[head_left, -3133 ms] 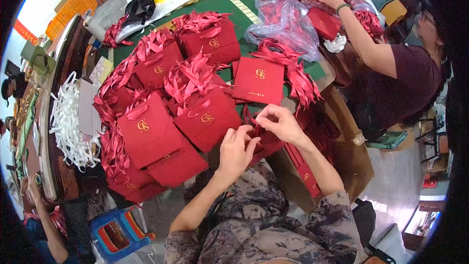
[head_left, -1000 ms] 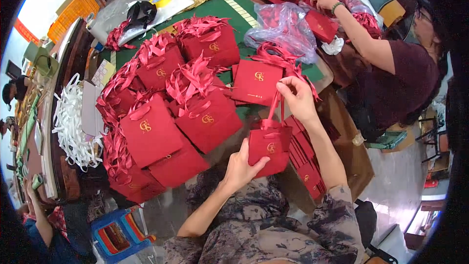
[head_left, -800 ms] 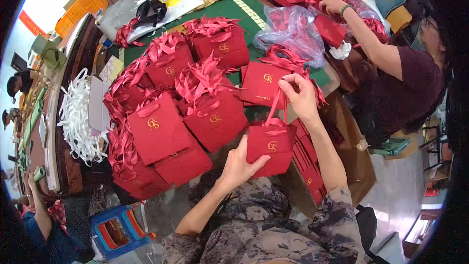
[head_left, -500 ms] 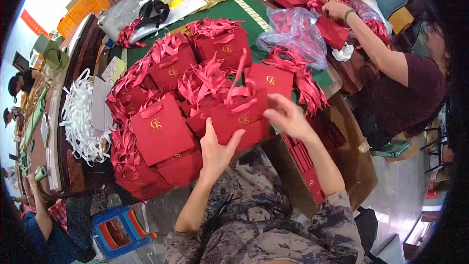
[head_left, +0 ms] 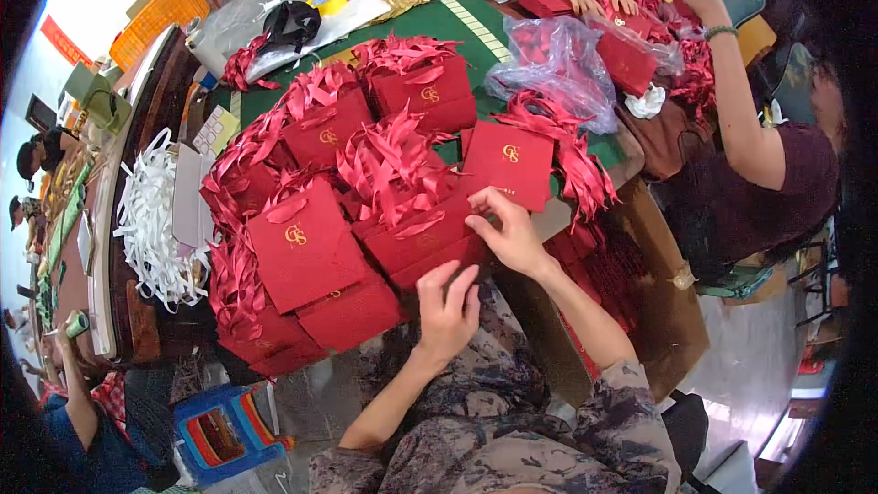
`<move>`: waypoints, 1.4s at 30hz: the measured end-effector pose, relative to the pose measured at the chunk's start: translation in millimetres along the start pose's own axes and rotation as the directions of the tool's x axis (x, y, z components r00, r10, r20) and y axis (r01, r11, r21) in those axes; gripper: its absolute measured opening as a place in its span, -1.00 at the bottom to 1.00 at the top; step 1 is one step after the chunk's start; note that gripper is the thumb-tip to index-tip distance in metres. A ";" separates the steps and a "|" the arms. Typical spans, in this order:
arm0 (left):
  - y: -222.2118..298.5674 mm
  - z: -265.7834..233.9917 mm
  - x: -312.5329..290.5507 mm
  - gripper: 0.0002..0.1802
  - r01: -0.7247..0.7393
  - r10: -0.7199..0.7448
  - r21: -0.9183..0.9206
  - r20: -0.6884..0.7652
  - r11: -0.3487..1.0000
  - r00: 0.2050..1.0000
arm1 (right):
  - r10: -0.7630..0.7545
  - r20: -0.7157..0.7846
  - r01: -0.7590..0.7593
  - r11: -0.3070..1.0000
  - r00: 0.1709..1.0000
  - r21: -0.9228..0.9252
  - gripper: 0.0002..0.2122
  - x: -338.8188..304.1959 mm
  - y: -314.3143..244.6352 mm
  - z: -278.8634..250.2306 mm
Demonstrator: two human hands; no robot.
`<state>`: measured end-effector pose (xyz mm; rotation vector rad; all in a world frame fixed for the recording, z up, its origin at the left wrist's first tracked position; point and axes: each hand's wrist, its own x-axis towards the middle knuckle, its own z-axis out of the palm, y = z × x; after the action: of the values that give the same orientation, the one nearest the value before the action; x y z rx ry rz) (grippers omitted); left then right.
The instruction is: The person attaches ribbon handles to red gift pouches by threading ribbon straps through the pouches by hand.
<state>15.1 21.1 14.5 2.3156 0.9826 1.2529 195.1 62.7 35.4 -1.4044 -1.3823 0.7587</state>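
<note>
The red gift bag (head_left: 430, 242) is partly hidden beneath both hands. The left hand (head_left: 446, 306) presses its near edge, fingers loosely spread. The right hand (head_left: 508, 230) lies half-open on its far corner.

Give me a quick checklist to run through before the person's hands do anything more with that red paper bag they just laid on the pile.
1. Red bag lies flat on the pile: ok.
2. Left hand rests at its near edge: ok.
3. Right hand touches its right end: ok.
4. Ribbon handles free of tangles: cannot tell.
5. Neighbouring bag steady on the stack: ok.
6. Green table has spare room nearby: not ok, crowded.
</note>
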 end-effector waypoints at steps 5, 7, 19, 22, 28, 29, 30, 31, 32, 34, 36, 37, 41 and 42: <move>-5.7 19.9 4.0 -0.58 -0.009 0.019 -0.081 0.129 0.997 0.991 | -0.027 -0.012 0.027 0.999 1.000 -0.021 -0.73 -6.2 -6.9 -2.2; -5.3 20.9 8.4 -0.59 -0.027 0.040 -0.098 0.143 0.995 0.989 | -0.097 -0.173 0.062 0.979 0.980 -0.195 -0.71 -10.3 3.4 -16.7; -12.8 37.2 15.8 -0.65 -0.176 0.208 -0.145 0.251 0.974 0.945 | -0.365 -0.221 0.089 0.668 0.904 -0.738 -0.64 -38.5 48.1 -70.4; -30.5 38.2 12.2 -0.67 -0.274 0.304 -0.145 0.274 0.951 0.912 | -0.416 -0.268 0.130 0.714 0.869 -0.688 -0.64 -53.9 59.2 -74.5; -30.8 38.8 28.2 -0.76 -0.189 0.221 -0.158 0.214 0.969 0.952 | -0.423 -0.266 0.159 0.738 0.866 -0.656 -0.62 -87.4 71.6 -80.5; -31.9 39.4 30.2 -0.80 -0.152 0.184 -0.167 0.202 0.974 0.962 | -0.422 -0.251 0.171 0.740 0.871 -0.651 -0.63 -91.0 71.7 -80.4; -32.5 38.3 33.4 -0.80 -0.153 0.187 -0.171 0.202 0.973 0.961 | -0.421 -0.236 0.183 0.742 0.876 -0.645 -0.64 -93.8 72.1 -80.6; -32.6 35.4 36.7 -0.80 -0.153 0.196 -0.204 0.209 0.967 0.958 | -0.423 -0.228 0.177 0.726 0.877 -0.664 -0.63 -95.3 74.1 -80.1; -33.1 33.5 38.4 -0.79 -0.152 0.205 -0.237 0.217 0.960 0.954 | -0.422 -0.229 0.175 0.726 0.877 -0.665 -0.63 -97.7 74.2 -80.4; -36.4 33.2 34.9 -0.77 -0.186 0.240 -0.262 0.191 0.947 0.952 | -0.436 -0.213 0.188 0.709 0.874 -0.680 -0.62 -101.6 73.1 -80.2; -35.7 29.2 30.6 -0.76 -0.277 0.341 -0.296 0.191 0.914 0.921 | -0.447 -0.218 0.195 0.710 0.868 -0.677 -0.61 -107.6 74.0 -77.6; -34.6 28.3 30.0 -0.74 -0.326 0.387 -0.288 0.185 0.900 0.904 | -0.462 -0.201 0.212 0.694 0.864 -0.688 -0.60 -111.1 72.7 -77.3; -30.5 29.2 29.6 -0.74 -0.387 0.443 -0.267 0.197 0.883 0.875 | -0.473 -0.174 0.223 0.669 0.864 -0.709 -0.57 -122.7 76.1 -73.5; -28.4 30.1 30.2 -0.74 -0.389 0.446 -0.272 0.196 0.880 0.873 | -0.465 -0.176 0.216 0.671 0.867 -0.709 -0.57 -125.0 77.0 -73.7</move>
<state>39.6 63.5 -0.4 2.4998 0.2362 1.1021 270.8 -63.7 -37.3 -1.6295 -1.6434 -0.2985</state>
